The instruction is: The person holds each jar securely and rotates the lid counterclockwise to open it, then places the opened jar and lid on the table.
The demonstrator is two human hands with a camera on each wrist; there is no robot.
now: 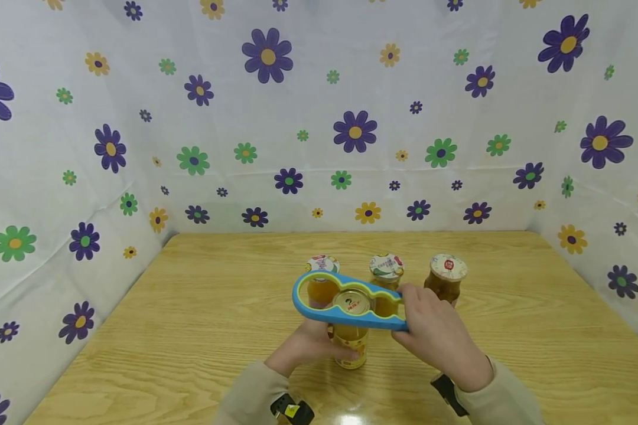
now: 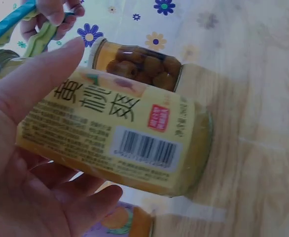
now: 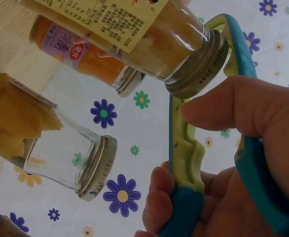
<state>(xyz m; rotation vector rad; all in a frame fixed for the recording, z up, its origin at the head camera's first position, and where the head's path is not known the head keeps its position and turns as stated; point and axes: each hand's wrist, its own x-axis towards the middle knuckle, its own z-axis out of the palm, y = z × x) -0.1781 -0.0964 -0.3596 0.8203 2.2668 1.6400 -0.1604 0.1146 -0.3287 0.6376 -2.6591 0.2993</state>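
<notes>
Surrounding our work, the white floral cloth point(image 1: 308, 88) fills the top half and both sides of the head view, and a wood-grain table point(image 1: 218, 283) spreads across the lower half. Just below centre lies the blue-and-yellow jar opener point(image 1: 372, 321), spanning the frame sideways; our right hand point(image 1: 438, 330), at lower right, has its fingers wrapped round the handle end. Behind it three jars stand in a row: a purple-labelled jar point(image 3: 80, 49) with orange contents, a jar of yellow fruit pieces point(image 3: 21, 118), and, farthest right, a jar of round brown fruit point(image 1: 443, 286). The yellow-labelled peach jar point(image 1: 351, 333) sits below the opener at lower centre, gripped by our left hand point(image 1: 311, 348) with the thumb across its front; we cannot tell whether its base touches the table. Its gold lid point(image 1: 353, 301) shows through the opener's hollow, and we cannot tell whether the scalloped yellow edge bears on the rim. To seat the tool well, we should choose the scallops that match the lid most snugly, set it level, and see both sides touch before loading the handle. A firm left grip, with the jar upright and base down, should guard against slipping.
</notes>
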